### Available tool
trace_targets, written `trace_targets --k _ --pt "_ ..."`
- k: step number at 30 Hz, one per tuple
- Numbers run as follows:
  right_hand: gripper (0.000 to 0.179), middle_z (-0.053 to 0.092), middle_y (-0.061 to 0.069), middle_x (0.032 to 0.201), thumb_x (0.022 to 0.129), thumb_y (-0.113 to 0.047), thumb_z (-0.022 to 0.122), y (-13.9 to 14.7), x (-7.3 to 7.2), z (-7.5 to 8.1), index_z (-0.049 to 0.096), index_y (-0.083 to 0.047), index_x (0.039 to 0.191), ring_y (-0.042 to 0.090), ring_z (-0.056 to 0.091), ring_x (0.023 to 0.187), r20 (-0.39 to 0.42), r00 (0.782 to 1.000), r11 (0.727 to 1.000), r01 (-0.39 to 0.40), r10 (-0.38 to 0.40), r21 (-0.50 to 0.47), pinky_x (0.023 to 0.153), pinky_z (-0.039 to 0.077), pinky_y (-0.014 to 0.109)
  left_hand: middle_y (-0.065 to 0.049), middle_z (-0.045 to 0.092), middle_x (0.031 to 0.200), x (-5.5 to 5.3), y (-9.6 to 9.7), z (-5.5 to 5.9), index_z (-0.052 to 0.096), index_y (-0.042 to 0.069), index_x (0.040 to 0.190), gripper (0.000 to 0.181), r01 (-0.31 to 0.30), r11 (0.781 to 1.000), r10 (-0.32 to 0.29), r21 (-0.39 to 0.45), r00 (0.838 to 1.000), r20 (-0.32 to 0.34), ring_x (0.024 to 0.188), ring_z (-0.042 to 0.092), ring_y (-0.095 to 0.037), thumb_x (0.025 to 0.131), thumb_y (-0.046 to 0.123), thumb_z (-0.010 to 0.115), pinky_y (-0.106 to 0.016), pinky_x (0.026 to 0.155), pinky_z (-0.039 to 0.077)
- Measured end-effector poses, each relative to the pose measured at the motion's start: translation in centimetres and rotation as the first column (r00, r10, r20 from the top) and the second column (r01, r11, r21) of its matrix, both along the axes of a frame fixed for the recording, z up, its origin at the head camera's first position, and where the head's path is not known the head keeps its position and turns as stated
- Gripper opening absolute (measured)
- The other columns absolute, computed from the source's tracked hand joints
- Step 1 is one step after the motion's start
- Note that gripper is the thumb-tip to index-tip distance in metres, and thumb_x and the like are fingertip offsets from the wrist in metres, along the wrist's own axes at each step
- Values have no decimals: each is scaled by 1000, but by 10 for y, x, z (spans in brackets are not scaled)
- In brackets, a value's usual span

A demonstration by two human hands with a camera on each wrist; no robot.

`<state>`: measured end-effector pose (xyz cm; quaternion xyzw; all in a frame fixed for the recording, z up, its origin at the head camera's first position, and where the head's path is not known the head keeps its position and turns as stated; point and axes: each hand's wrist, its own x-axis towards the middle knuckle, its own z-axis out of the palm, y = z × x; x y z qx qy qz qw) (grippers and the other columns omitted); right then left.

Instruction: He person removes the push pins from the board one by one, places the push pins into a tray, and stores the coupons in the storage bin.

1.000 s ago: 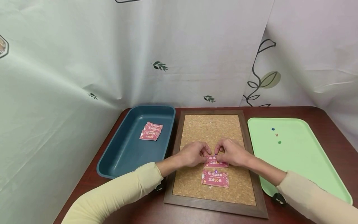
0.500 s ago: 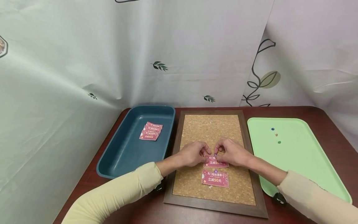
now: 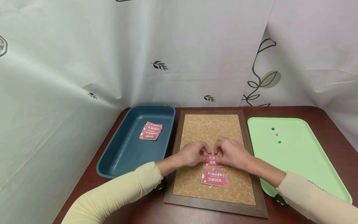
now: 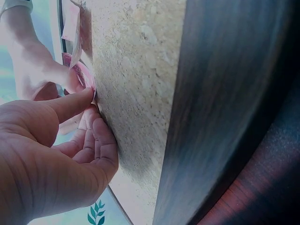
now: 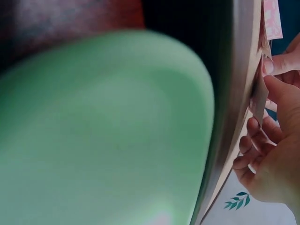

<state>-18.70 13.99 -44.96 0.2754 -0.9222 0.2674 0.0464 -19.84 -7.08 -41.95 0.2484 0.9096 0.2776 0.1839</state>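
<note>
A pink coupon [image 3: 210, 163] lies on the framed cork board [image 3: 207, 133], partly covered by both hands. My left hand [image 3: 193, 153] holds its left edge, the thumb [image 4: 77, 101] on the coupon and the fingers curled against the cork. With thumb and index finger my right hand [image 3: 232, 153] pinches a small dark blue-purple push pin [image 3: 215, 154] at the coupon's top edge; the pin's point is hidden. Just below, a second pink coupon [image 3: 215, 179] is fixed to the cork by a purple push pin [image 3: 216, 171] at its top edge.
Left of the board stands a deep blue bin [image 3: 131, 155] with several overlapping coupons [image 3: 151, 130]. A green tray [image 3: 296, 158] on the right carries a blue pin [image 3: 273, 128], an orange one [image 3: 276, 134] and a green one [image 3: 279, 142]. White patterned cloth hangs behind the table.
My right hand has shifted slightly and rolled over the pin, covering more of the upper coupon's right side. The left hand keeps its place on the coupon.
</note>
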Motion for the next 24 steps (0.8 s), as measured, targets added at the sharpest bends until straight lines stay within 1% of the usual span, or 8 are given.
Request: trace_targets --k 4,9,18,24 --pt "17 58 -7 84 77 -10 83 0 0 -1 69 -18 82 6 47 67 -23 1000 1000 -16 16 10 58 41 25 9 65 81 0 0 0 73 13 102 14 4 1000 -4 6 1000 -6 75 58 -4 93 9 83 -23 71 46" --pt "17 59 -8 85 77 -11 83 1 -1 -4 68 -19 82 5 48 69 -24 1000 1000 -17 17 -1 60 42 26 9 65 80 0 -1 -1 72 14 100 14 10 1000 -10 9 1000 -12 74 58 -4 93 9 83 -23 71 46" --pt "18 60 -8 86 75 -10 83 2 0 -7 69 -18 84 7 50 72 -23 1000 999 -10 9 -35 63 45 27 7 65 82 -1 -1 -2 72 13 96 13 1 1000 -1 28 1000 2 75 59 -5 93 7 83 -22 70 47" --pt "19 60 -9 85 74 -8 83 2 1 -8 69 -18 84 7 50 72 -13 1000 998 -10 9 -55 64 45 27 7 65 81 0 -2 -2 72 15 95 10 -6 1000 6 30 1000 4 74 58 -5 95 9 81 -23 68 46"
